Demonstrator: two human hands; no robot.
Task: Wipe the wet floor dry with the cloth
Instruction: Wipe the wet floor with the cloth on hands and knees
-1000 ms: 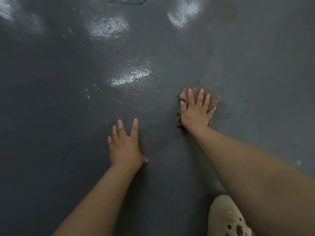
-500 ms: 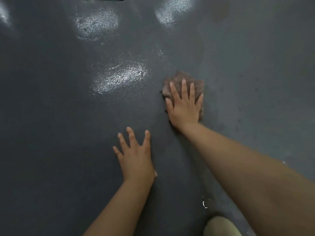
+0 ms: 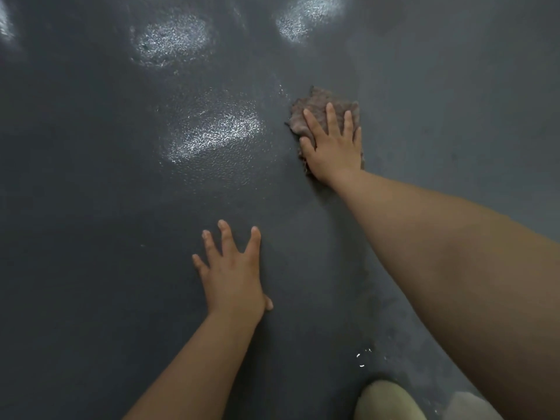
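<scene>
Both hands spread flat: right hand [image 3: 333,147] presses the cloth [image 3: 321,106], left hand [image 3: 231,275] on bare floor [image 3: 91,207]. Cloth crumpled, long axis running away from the person; near half hidden under the palm.

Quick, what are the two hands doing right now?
Left hand: open, flat on the floor, holding nothing.
Right hand: open, pressing the cloth down.

We see dim light, glare patches on the wet grey floor [image 3: 91,207] left of the cloth [image 3: 321,107], soft wide-angle edges.
</scene>
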